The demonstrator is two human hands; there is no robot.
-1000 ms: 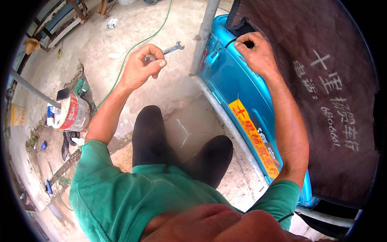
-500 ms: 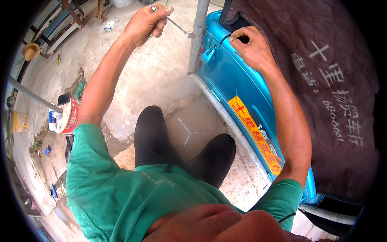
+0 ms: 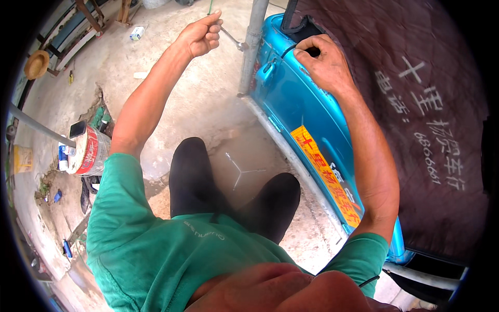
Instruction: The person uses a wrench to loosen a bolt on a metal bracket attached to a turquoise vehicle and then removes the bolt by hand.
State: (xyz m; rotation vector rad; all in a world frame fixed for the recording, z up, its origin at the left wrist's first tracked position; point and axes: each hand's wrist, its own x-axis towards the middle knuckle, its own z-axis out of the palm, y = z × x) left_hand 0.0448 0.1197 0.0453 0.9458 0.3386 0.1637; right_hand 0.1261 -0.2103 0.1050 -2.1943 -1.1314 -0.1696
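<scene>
My left hand (image 3: 201, 37) is closed round a slim metal wrench (image 3: 231, 36). The wrench's far end lies at the grey metal pole (image 3: 251, 47), at a small dark fitting. A thin green thing shows above the hand; its kind is unclear. My right hand (image 3: 323, 60) rests on the top rim of a glossy blue vehicle panel (image 3: 306, 104). Its thumb and forefinger are pinched together by a dark seam, and whatever they hold is hidden. A dark quilted cover (image 3: 395, 171) hangs just right of that hand.
A white-and-red bucket (image 3: 96, 151) at the left carries a phone (image 3: 78, 128) and small bottles. A straw hat (image 3: 37, 64) sits farther back. A box (image 3: 136, 33) lies on the concrete, and a three-armed metal piece (image 3: 240, 170) shows between my knees. A rail runs along the panel's base.
My left hand has moved slightly right and turned, so more of its curled fingers show. The wrench end stays at the pole. My right hand has hardly moved.
</scene>
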